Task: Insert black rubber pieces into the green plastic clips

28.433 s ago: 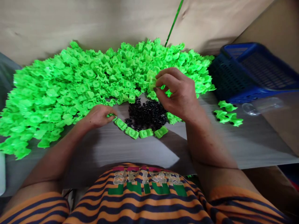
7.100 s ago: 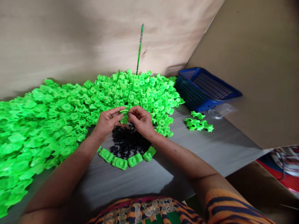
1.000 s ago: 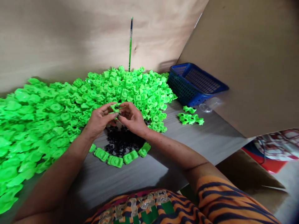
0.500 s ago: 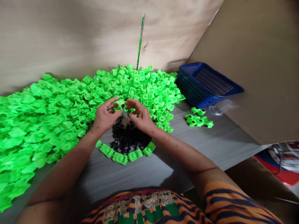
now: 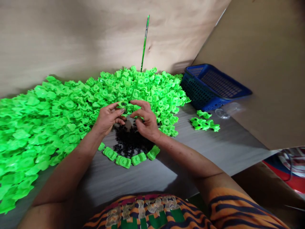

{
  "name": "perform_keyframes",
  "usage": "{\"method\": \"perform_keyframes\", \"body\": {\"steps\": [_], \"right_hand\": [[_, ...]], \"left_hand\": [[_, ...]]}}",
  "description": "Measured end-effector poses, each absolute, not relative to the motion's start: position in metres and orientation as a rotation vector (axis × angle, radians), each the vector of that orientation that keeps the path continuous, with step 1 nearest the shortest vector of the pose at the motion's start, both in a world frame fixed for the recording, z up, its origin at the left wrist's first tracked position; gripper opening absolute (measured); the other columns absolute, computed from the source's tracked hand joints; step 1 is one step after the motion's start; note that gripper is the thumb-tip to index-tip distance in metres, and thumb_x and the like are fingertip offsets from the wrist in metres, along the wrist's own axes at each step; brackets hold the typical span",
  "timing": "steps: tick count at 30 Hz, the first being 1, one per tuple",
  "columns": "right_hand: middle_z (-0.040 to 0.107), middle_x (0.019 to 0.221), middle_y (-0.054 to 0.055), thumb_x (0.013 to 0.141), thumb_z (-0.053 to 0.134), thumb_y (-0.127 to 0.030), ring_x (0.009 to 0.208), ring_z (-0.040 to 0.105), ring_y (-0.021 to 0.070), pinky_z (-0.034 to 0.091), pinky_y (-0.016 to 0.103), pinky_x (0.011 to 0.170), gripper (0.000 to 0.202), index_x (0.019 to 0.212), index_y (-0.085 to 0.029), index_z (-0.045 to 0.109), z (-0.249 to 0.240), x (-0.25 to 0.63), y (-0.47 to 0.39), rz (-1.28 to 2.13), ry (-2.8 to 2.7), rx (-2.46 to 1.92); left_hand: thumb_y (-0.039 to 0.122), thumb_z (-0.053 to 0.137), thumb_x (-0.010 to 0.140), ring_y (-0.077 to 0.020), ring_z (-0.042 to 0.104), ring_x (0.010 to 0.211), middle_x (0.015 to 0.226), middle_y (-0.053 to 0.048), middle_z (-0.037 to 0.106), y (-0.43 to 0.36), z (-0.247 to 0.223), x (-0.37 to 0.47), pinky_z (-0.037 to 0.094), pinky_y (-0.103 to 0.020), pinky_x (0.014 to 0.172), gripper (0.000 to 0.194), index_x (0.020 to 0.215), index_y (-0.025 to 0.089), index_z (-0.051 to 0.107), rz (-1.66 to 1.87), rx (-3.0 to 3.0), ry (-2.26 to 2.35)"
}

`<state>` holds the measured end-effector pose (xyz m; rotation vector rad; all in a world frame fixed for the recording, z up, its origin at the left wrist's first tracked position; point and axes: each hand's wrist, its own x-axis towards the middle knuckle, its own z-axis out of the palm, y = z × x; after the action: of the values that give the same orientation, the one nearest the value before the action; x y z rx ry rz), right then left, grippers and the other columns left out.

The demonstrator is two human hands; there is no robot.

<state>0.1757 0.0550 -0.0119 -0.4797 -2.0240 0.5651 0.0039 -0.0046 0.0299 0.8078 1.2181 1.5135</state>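
Note:
My left hand [image 5: 106,119] pinches a small green plastic piece [image 5: 122,104], which looks like a toy car body, between thumb and fingers. Black round parts, like wheels, show on the piece. Just to its right is my right hand [image 5: 148,122], fingers bent and apart, with nothing visible in them. Whether its fingertips touch the piece I cannot tell. Below both hands lies a heap of small black parts [image 5: 130,141]. In front of that heap, several green pieces [image 5: 123,161] form a curved row on the grey table [image 5: 147,181].
A large pile of green pieces [image 5: 69,105] spreads across the back and left. Behind it a thin green-marked stick [image 5: 144,47] stands against the wooden board. To the right are a blue basket [image 5: 202,92], a clear plastic cup [image 5: 222,113] and several green pieces with black parts [image 5: 202,124].
My right hand has drawn back slightly to the right and its fingers have spread. The green piece, now turned to show its black parts, stays in my left hand.

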Motion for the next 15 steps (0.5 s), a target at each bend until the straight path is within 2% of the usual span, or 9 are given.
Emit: {"method": "perform_keyframes", "body": {"steps": [2, 4, 6, 8, 10, 12, 14, 15], "right_hand": [[0.069, 0.135, 0.009, 0.082, 0.05, -0.005, 0.132, 0.06, 0.0308, 0.043, 0.061, 0.119, 0.025, 0.086, -0.025, 0.065, -0.0099, 0.1787, 0.0577, 0.546, -1.939, -0.513], [0.07, 0.13, 0.009, 0.081, 0.05, -0.005, 0.129, 0.061, 0.0299, 0.047, 0.059, 0.117, 0.026, 0.089, -0.025, 0.065, -0.009, 0.1801, 0.0599, 0.527, -1.9, -0.55], [0.066, 0.138, 0.011, 0.08, 0.05, -0.006, 0.134, 0.058, 0.0298, 0.048, 0.057, 0.118, 0.04, 0.109, -0.026, 0.067, -0.0097, 0.1795, 0.0609, 0.525, -1.93, -0.581], [0.057, 0.152, 0.013, 0.079, 0.051, -0.006, 0.145, 0.05, 0.0298, 0.045, 0.057, 0.123, 0.061, 0.135, -0.026, 0.062, -0.0111, 0.1778, 0.0609, 0.534, -2.01, -0.585], [0.05, 0.161, 0.014, 0.078, 0.052, -0.005, 0.152, 0.043, 0.0297, 0.039, 0.058, 0.128, 0.072, 0.147, -0.025, 0.056, -0.0121, 0.1766, 0.0607, 0.543, -2.085, -0.554], [0.05, 0.16, 0.013, 0.077, 0.051, -0.004, 0.151, 0.044, 0.0302, 0.037, 0.06, 0.128, 0.063, 0.136, -0.024, 0.063, -0.0121, 0.177, 0.0612, 0.558, -2.119, -0.509], [0.058, 0.152, 0.011, 0.079, 0.049, -0.003, 0.145, 0.05, 0.0308, 0.039, 0.062, 0.124, 0.042, 0.108, -0.025, 0.07, -0.011, 0.1791, 0.0625, 0.573, -2.089, -0.491], [0.062, 0.146, 0.009, 0.08, 0.049, -0.003, 0.14, 0.053, 0.0308, 0.04, 0.062, 0.123, 0.034, 0.096, -0.024, 0.069, -0.0104, 0.1803, 0.0634, 0.575, -2.053, -0.494]], "left_hand": [[0.022, 0.094, 0.06, -0.0141, 0.069, 0.054, 0.077, 0.0, 0.072, -0.0038, 0.0295, 0.0032, 0.055, -0.022, 0.044, 0.047, 0.098, 0.013, 0.07, 1.522, 0.809, 1.227], [0.022, 0.094, 0.06, -0.0143, 0.069, 0.054, 0.078, 0.0, 0.072, -0.0036, 0.0294, 0.0035, 0.055, -0.022, 0.043, 0.047, 0.099, 0.013, 0.07, 1.526, 0.811, 1.224], [0.021, 0.094, 0.06, -0.014, 0.069, 0.053, 0.078, 0.0, 0.072, -0.0041, 0.0296, 0.0048, 0.055, -0.022, 0.042, 0.047, 0.1, 0.013, 0.07, 1.523, 0.803, 1.219], [0.02, 0.094, 0.061, -0.014, 0.069, 0.053, 0.076, 0.001, 0.072, -0.0049, 0.03, 0.0062, 0.054, -0.021, 0.042, 0.048, 0.103, 0.014, 0.07, 1.51, 0.79, 1.218], [0.018, 0.093, 0.062, -0.0138, 0.069, 0.053, 0.075, 0.002, 0.071, -0.0055, 0.0305, 0.007, 0.054, -0.02, 0.042, 0.049, 0.105, 0.014, 0.07, 1.495, 0.785, 1.218], [0.016, 0.092, 0.061, -0.0136, 0.069, 0.052, 0.075, 0.002, 0.072, -0.0054, 0.0308, 0.0069, 0.054, -0.02, 0.041, 0.048, 0.104, 0.014, 0.07, 1.489, 0.784, 1.219], [0.016, 0.092, 0.061, -0.0135, 0.069, 0.052, 0.076, 0.001, 0.072, -0.0047, 0.0309, 0.0061, 0.055, -0.021, 0.041, 0.046, 0.101, 0.014, 0.07, 1.488, 0.789, 1.223], [0.017, 0.092, 0.06, -0.0137, 0.069, 0.052, 0.075, 0.001, 0.072, -0.0043, 0.0309, 0.0057, 0.055, -0.021, 0.041, 0.045, 0.1, 0.013, 0.07, 1.49, 0.791, 1.226]]}}
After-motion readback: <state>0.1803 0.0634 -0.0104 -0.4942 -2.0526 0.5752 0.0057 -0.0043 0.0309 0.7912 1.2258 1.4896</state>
